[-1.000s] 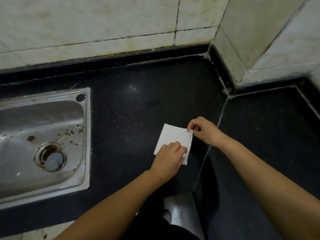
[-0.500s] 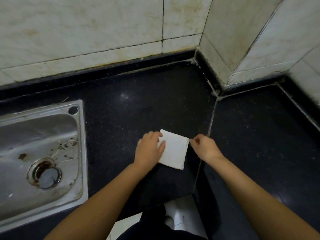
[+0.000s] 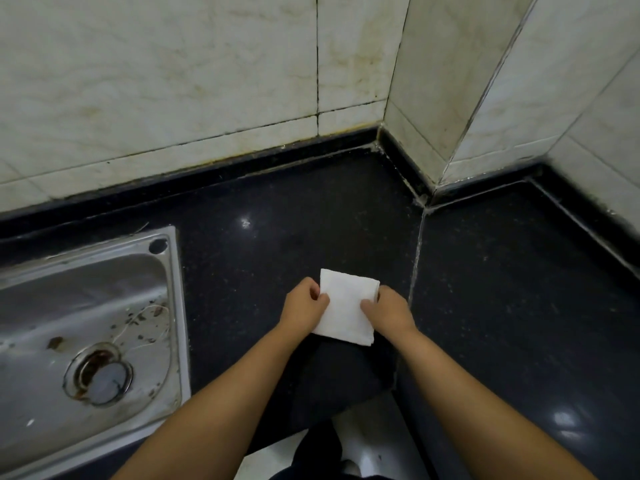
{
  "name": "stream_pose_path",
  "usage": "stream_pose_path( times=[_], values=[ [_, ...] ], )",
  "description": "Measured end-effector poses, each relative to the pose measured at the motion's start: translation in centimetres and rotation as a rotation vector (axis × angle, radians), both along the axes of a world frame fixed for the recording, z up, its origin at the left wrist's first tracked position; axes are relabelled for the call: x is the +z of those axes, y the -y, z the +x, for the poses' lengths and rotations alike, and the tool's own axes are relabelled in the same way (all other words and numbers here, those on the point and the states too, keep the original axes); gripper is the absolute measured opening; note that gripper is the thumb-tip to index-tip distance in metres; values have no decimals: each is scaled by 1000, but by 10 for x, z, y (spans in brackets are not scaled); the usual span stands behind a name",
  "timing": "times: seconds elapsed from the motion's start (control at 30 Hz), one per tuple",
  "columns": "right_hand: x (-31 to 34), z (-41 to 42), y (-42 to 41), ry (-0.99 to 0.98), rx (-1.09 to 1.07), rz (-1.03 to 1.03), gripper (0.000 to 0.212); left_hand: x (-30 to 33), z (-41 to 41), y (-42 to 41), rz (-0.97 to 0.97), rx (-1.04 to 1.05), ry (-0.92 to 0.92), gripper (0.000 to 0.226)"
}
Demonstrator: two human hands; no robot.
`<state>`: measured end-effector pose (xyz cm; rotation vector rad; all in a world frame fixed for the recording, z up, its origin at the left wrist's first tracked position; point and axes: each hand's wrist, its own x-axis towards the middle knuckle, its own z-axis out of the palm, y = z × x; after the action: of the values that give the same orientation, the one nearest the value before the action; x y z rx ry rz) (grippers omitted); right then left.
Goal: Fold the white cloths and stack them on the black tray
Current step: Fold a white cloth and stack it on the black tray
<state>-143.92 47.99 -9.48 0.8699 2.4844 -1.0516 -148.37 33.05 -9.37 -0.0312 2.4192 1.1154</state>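
Black counter (image 3: pixel 277 237) — both hands pinch folded white cloth (image 3: pixel 346 306).

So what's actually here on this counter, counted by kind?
Folded white cloth on the black stone counter: 1
Stainless steel sink: 1
Hands gripping the cloth, left hand and right hand: 2
Black tray: 0 in view
Total: 4

A folded cloth (image 3: pixel 346 304) lies on the countertop (image 3: pixel 277 216) near its front edge, just left of the seam (image 3: pixel 415 261) that runs back to the wall corner (image 3: pixel 427 199). The left hand (image 3: pixel 304 306) holds the cloth's left edge and the right hand (image 3: pixel 389 311) its right edge. A sink (image 3: pixel 175 306) is set into the countertop well to the left. Tiled walls (image 3: pixel 173 81) rise behind.
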Motion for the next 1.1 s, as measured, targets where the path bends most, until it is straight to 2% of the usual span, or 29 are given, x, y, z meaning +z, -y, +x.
stream_pose_path(
  times=[0.1,0.17,0.23,0.3,0.37,0.57,0.77,0.9,1.1],
  values=[
    [16,12,-13,-135,-231,-422,20,20,8,3,245,91,44,15],
    [31,21,-22,-165,-321,-656,22,35,16,4,333,112,43,11],
    [46,31,-27,-165,-377,-838,26,50,26,3,386,95,37,4],
    [57,43,-30,-151,-431,-922,25,63,39,1,428,59,40,13],
    [65,57,-32,-186,-473,-946,25,72,52,-1,464,36,48,21],
    [89,128,-42,-443,-563,-897,16,97,88,-22,567,-81,179,22],
    [103,233,-38,-665,-838,-779,18,108,142,-56,593,-393,330,22],
    [95,316,1,-787,-1044,-666,16,97,199,-53,541,-596,416,24],
    [81,452,74,-871,-1396,-521,11,84,322,-47,464,-903,502,21]
  ],
)
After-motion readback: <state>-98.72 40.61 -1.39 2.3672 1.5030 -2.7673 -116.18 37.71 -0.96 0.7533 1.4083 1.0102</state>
